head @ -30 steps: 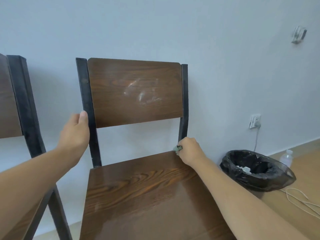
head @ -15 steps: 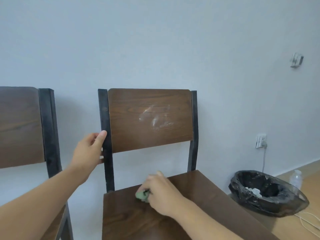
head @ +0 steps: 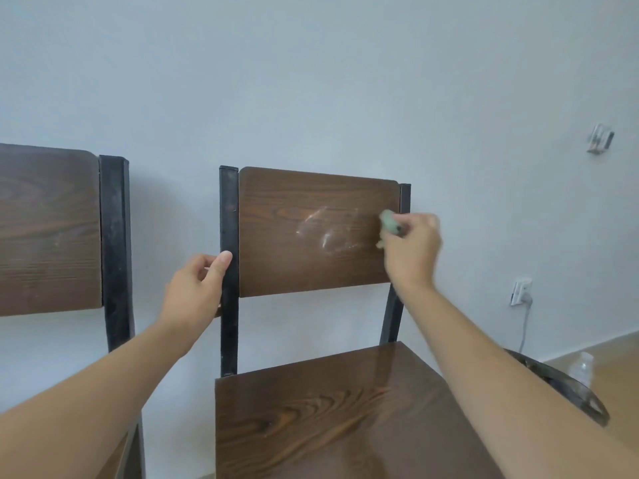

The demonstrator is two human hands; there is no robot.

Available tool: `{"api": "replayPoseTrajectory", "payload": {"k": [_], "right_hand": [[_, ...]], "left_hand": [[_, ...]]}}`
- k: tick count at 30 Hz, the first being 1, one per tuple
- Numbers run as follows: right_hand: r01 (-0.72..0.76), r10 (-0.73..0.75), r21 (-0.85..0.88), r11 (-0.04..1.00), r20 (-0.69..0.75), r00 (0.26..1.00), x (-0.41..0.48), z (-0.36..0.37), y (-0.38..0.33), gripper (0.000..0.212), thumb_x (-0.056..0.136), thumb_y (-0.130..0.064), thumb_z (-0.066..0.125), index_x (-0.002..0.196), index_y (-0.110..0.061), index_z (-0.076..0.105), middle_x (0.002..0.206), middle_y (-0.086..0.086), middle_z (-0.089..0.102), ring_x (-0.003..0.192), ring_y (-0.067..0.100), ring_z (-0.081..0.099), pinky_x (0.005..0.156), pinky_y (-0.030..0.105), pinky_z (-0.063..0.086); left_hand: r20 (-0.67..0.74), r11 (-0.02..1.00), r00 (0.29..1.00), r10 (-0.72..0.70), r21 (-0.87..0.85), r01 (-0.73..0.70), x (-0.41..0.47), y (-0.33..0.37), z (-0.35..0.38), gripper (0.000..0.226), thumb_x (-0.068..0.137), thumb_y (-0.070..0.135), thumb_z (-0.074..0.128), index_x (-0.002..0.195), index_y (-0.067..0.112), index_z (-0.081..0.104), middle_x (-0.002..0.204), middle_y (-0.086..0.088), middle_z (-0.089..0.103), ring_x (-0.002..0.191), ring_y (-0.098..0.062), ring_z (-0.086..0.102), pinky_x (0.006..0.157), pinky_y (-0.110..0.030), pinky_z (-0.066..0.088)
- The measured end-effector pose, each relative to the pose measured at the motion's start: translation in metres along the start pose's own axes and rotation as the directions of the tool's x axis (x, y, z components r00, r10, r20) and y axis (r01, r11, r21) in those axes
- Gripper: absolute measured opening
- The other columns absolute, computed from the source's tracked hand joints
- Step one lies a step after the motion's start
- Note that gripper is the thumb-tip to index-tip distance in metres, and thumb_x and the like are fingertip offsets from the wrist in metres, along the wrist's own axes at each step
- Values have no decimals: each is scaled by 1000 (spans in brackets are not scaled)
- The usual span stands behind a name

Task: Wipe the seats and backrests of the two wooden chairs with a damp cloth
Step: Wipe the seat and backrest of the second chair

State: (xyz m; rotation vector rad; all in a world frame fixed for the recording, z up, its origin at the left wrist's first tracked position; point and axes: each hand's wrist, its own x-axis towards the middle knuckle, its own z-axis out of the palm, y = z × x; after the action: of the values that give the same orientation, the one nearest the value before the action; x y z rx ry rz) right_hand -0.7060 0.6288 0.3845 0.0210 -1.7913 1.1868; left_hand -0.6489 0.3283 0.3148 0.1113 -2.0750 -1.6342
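Observation:
The right wooden chair stands against the wall, with a dark brown backrest (head: 297,257) and a glossy seat (head: 311,420) on a black metal frame. A whitish smear (head: 325,233) marks the middle of the backrest. My right hand (head: 411,250) is shut on a small pale green cloth (head: 389,221) pressed to the backrest's right edge. My left hand (head: 197,288) grips the chair's left black upright (head: 229,271). The second chair's backrest (head: 48,229) shows at the far left.
A black-lined waste bin (head: 570,388) sits on the floor right of the chair, partly hidden by my right forearm. A clear plastic bottle (head: 582,369) stands beside it. A wall socket (head: 521,292) with a plugged cable and a wall hook (head: 600,141) are on the right.
My right hand has lifted the cloth from the seat up to the right side of the backrest. My left hand stays on the left upright. The view has tilted upward.

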Motion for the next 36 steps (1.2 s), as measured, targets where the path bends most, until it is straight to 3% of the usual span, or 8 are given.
{"api": "replayPoseTrajectory", "payload": {"k": [6, 10, 12, 16, 21, 27, 32, 36], "right_hand": [[578, -532, 11, 816, 404, 744, -89, 40, -2, 33, 67, 18, 67, 95, 1, 68, 101, 13, 61, 95, 28, 55, 80, 31, 48], [114, -114, -65, 991, -1, 993, -22, 43, -11, 21, 85, 8, 65, 104, -1, 67, 110, 11, 59, 104, 30, 60, 87, 40, 54], [218, -218, -33, 975, 10, 976, -46, 62, -26, 22, 85, 8, 64, 104, -3, 67, 111, 9, 60, 105, 25, 59, 90, 37, 53], [702, -666, 76, 708, 401, 629, -96, 57, -12, 35, 72, 18, 68, 103, 2, 68, 109, 16, 64, 103, 28, 57, 89, 29, 50], [153, -153, -65, 986, 1, 988, -9, 57, -55, 19, 84, 6, 62, 98, -5, 68, 108, 10, 62, 107, 30, 58, 91, 32, 47], [672, -669, 144, 727, 373, 643, -117, 82, -78, 31, 69, 16, 65, 98, 4, 67, 104, 18, 65, 97, 34, 58, 88, 34, 50], [115, -113, -95, 989, 24, 993, -21, 40, -37, 25, 84, 11, 61, 104, -1, 69, 113, 13, 64, 108, 30, 60, 93, 36, 50], [562, -543, -9, 827, 249, 802, -67, 69, -64, 31, 76, 17, 63, 102, 2, 71, 109, 14, 68, 106, 28, 60, 92, 35, 52]], "left_hand": [[6, 999, 1000, 12, 32, -13, 0, 2, -1, 47, 102, 61, 49, 115, 19, 65, 105, -21, 75, 97, -40, 75, 86, -57, 66], [-22, 998, 999, 27, 57, -25, 2, -1, 2, 45, 103, 62, 48, 115, 23, 67, 103, -20, 77, 96, -37, 75, 88, -59, 65], [-25, 998, 999, 22, 58, -21, 2, -1, 3, 46, 102, 62, 49, 117, 23, 67, 106, -21, 77, 97, -38, 75, 88, -59, 65], [-57, 999, 998, 18, 39, -15, 0, -3, 4, 51, 100, 66, 51, 122, 24, 70, 103, -11, 79, 96, -32, 76, 91, -58, 65], [-82, 999, 996, 18, 37, -15, -5, -1, 5, 54, 100, 67, 50, 117, 23, 74, 103, -8, 80, 99, -30, 75, 94, -57, 63], [-104, 999, 994, 32, 19, -30, -5, 0, 6, 51, 100, 63, 53, 115, 20, 76, 96, -14, 81, 91, -36, 78, 89, -59, 64], [-111, 998, 993, 30, 57, -23, -7, -1, 7, 56, 100, 67, 49, 114, 19, 74, 95, -8, 77, 97, -31, 74, 91, -56, 64], [-90, 999, 996, 19, 50, -14, -5, 0, 4, 56, 99, 67, 50, 120, 21, 74, 100, -8, 80, 98, -30, 75, 93, -56, 63]]}}
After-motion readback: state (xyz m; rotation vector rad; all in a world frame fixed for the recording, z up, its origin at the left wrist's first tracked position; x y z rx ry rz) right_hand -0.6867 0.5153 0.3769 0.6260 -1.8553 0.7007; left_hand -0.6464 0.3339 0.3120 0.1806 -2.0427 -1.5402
